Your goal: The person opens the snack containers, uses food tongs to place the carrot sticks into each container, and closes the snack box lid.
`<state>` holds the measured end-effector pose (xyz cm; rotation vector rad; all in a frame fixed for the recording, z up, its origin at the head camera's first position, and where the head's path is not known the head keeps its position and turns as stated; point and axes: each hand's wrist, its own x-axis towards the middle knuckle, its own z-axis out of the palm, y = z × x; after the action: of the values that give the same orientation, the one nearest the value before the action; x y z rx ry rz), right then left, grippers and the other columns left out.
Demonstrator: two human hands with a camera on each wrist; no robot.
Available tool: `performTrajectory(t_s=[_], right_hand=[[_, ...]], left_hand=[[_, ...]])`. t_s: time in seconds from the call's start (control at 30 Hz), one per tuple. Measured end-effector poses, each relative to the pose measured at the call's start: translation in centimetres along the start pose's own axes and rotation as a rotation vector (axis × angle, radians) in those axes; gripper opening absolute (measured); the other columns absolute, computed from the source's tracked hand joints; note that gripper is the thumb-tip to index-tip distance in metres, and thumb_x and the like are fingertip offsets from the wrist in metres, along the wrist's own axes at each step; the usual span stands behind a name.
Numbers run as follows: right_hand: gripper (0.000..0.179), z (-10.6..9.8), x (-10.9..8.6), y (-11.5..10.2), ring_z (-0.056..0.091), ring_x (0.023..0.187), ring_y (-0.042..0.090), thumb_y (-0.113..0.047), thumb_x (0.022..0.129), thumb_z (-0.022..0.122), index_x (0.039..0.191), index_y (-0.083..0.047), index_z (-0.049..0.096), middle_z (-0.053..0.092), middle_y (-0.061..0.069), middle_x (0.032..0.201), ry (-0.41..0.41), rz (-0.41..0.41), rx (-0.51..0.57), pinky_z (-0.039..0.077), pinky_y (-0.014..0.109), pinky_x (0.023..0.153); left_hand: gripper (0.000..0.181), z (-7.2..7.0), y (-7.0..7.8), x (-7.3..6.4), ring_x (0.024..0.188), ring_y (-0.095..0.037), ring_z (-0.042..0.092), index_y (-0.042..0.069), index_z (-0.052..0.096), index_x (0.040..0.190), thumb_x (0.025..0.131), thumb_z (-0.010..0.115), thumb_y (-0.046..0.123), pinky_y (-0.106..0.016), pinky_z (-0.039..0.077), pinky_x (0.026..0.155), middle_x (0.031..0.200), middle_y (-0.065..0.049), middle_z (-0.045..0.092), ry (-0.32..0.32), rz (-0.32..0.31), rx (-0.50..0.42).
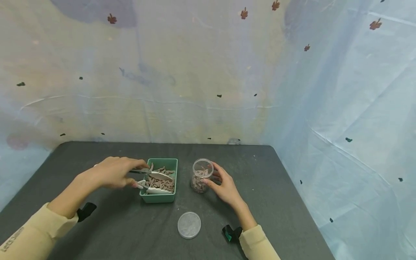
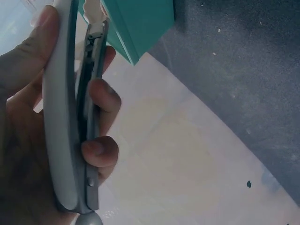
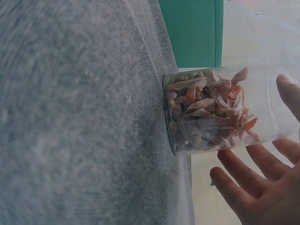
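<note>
My left hand [image 1: 115, 172] grips a pair of tongs [image 2: 61, 117], its thumb on one arm and its fingers curled round the other. The tongs' spread white tips [image 1: 160, 176] are inside a green rectangular tub [image 1: 158, 199], among small brownish dried strips [image 1: 166, 185]. To the tub's right a clear round jar [image 3: 211, 112] stands upright without its lid, partly filled with similar strips. My right hand [image 1: 227, 187] holds this jar from the right, thumb in front and fingers round the back near the rim.
A clear round lid [image 1: 189, 225] lies flat on the dark grey table [image 1: 130, 231], nearer me than the jar. Behind the table hangs a pale patterned sheet [image 1: 182, 72], and another stretch of sheeting [image 1: 357, 144] runs along the right side.
</note>
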<state>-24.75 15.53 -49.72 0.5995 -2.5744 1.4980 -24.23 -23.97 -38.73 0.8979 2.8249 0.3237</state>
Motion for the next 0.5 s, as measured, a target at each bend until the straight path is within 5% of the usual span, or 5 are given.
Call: performTrajectory(t_s=[0.33, 0.5], right_hand=[[0.074, 0.0, 0.04, 0.02, 0.06, 0.132, 0.032, -0.027, 0.097, 0.078, 0.16, -0.016, 0.041, 0.051, 0.017, 0.153, 0.009, 0.0, -0.004, 0.051, 0.053, 0.104], [0.072, 0.12, -0.03, -0.03, 0.06, 0.132, 0.032, -0.026, 0.097, 0.077, 0.16, -0.016, 0.042, 0.051, 0.017, 0.153, 0.01, -0.007, 0.013, 0.051, 0.054, 0.104]], left_hand=[[0.059, 0.44, 0.03, 0.39, 0.102, -0.029, 0.071, 0.019, 0.064, 0.139, 0.087, 0.085, 0.037, -0.036, 0.051, 0.065, 0.133, -0.006, 0.069, -0.005, 0.013, 0.035], [0.055, 0.35, -0.07, 0.08, 0.075, -0.009, 0.066, 0.021, 0.066, 0.136, 0.087, 0.085, 0.037, -0.029, 0.045, 0.056, 0.128, -0.003, 0.072, 0.027, 0.035, 0.037]])
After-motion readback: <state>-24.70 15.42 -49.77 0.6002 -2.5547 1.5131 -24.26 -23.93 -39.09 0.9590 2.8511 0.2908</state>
